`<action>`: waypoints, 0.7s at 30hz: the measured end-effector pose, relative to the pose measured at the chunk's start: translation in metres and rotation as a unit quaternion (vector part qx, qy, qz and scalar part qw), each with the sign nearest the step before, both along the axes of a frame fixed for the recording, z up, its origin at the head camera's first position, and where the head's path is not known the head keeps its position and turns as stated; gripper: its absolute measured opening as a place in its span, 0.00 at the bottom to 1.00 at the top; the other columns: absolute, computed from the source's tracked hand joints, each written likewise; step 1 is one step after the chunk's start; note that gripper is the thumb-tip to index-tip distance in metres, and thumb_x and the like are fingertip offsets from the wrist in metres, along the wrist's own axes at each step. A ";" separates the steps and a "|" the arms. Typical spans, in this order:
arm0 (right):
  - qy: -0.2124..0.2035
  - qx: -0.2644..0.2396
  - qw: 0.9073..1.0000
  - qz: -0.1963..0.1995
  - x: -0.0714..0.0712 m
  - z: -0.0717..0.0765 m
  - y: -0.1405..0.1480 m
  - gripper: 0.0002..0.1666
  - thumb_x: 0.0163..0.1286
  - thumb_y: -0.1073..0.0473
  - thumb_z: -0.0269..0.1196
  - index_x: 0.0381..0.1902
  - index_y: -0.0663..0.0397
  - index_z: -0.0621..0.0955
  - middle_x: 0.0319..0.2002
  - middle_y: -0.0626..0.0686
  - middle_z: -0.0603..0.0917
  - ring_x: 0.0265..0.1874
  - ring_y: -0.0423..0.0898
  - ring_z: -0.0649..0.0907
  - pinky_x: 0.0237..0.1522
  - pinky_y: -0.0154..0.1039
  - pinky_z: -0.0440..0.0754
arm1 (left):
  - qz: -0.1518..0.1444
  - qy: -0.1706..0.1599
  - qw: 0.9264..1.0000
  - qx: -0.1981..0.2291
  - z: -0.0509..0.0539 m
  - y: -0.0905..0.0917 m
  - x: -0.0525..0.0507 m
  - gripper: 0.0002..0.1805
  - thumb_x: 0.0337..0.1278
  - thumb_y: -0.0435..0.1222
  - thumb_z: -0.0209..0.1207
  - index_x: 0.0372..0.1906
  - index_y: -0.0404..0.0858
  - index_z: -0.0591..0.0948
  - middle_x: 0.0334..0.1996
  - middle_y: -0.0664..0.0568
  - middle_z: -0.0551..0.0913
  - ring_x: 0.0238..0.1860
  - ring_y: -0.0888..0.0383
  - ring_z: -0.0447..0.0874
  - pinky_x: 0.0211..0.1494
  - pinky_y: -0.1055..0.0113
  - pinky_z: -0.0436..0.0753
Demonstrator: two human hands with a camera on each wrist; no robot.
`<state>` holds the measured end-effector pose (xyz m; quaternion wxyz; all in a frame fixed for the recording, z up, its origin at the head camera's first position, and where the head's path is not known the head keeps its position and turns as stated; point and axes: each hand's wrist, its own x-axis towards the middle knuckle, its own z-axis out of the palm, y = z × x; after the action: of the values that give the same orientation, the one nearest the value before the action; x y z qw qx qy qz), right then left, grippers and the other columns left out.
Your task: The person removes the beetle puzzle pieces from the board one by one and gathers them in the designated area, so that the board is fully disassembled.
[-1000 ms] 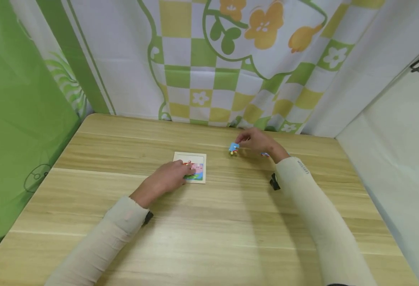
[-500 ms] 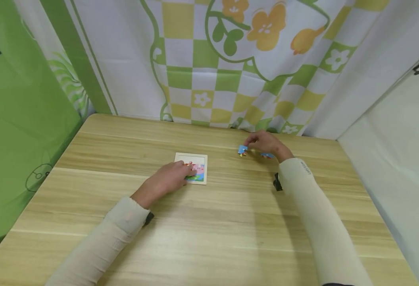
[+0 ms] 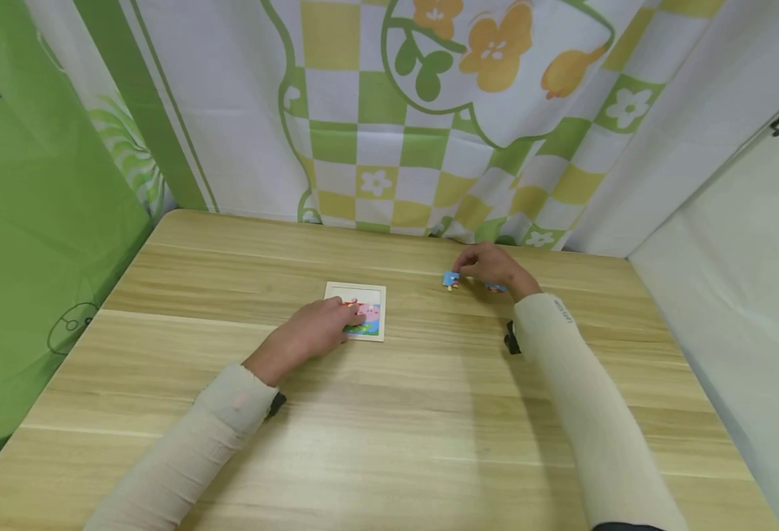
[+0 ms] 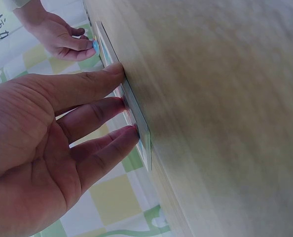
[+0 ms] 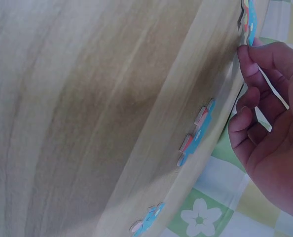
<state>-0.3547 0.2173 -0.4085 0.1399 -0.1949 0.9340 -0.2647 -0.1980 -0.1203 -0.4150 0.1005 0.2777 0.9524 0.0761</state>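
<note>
A small square jigsaw board (image 3: 355,285) with a pale rim lies flat on the table, its lower part filled with a pink and blue picture. My left hand (image 3: 319,327) rests on its left side, fingertips and thumb touching the board along its edge (image 4: 142,126). Off to the right, my right hand (image 3: 489,264) pinches a blue puzzle piece (image 3: 451,279) between thumb and forefinger. In the right wrist view that piece (image 5: 251,22) is tilted up near the table surface. Part of the board's picture is hidden under my left hand.
Below my right hand, another blue and red puzzle piece (image 5: 196,136) lies on the table, with a further piece (image 5: 149,217) beside it. The wooden table (image 3: 389,420) ends at the back against a checked curtain (image 3: 376,147). Green cloth (image 3: 44,221) hangs on the left.
Over the first half second, my right hand shifts to the right with its puzzle piece; since then it has hardly moved. My left hand stays on the board.
</note>
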 end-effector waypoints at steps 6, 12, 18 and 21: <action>-0.009 0.000 1.000 -0.015 0.002 -0.001 -0.001 0.10 0.75 0.62 0.63 0.45 0.58 0.89 0.45 0.57 0.88 0.26 0.45 0.75 0.30 0.39 0.74 | 0.002 -0.004 1.000 0.002 -0.001 0.000 0.000 0.25 0.68 0.35 0.66 0.68 0.40 0.80 0.65 0.41 0.79 0.57 0.44 0.79 0.58 0.52 0.79; -0.024 0.004 0.999 -0.021 0.002 0.000 0.000 0.12 0.75 0.60 0.61 0.47 0.59 0.88 0.42 0.57 0.88 0.15 0.40 0.71 0.19 0.35 0.71 | 0.007 -0.008 1.000 0.003 0.001 0.001 0.001 0.25 0.68 0.35 0.66 0.68 0.39 0.80 0.66 0.41 0.77 0.58 0.44 0.78 0.60 0.51 0.78; -0.041 0.011 0.999 -0.025 0.000 -0.001 0.003 0.11 0.75 0.59 0.61 0.47 0.57 0.88 0.37 0.55 0.88 0.12 0.40 0.69 0.16 0.35 0.69 | 0.005 -0.011 1.000 0.003 0.001 0.000 0.001 0.25 0.68 0.35 0.66 0.69 0.40 0.79 0.66 0.41 0.78 0.58 0.44 0.78 0.60 0.51 0.78; -0.032 0.012 0.999 -0.019 -0.001 -0.003 0.004 0.11 0.76 0.60 0.61 0.47 0.57 0.88 0.38 0.55 0.88 0.12 0.39 0.69 0.15 0.34 0.69 | 0.005 -0.012 1.000 0.005 0.002 0.000 0.001 0.25 0.68 0.35 0.66 0.69 0.39 0.79 0.67 0.40 0.77 0.59 0.43 0.78 0.60 0.51 0.78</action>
<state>-0.3555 0.2212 -0.4115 0.1670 -0.1673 0.9355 -0.2626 -0.1969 -0.1201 -0.4133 0.1103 0.2724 0.9521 0.0847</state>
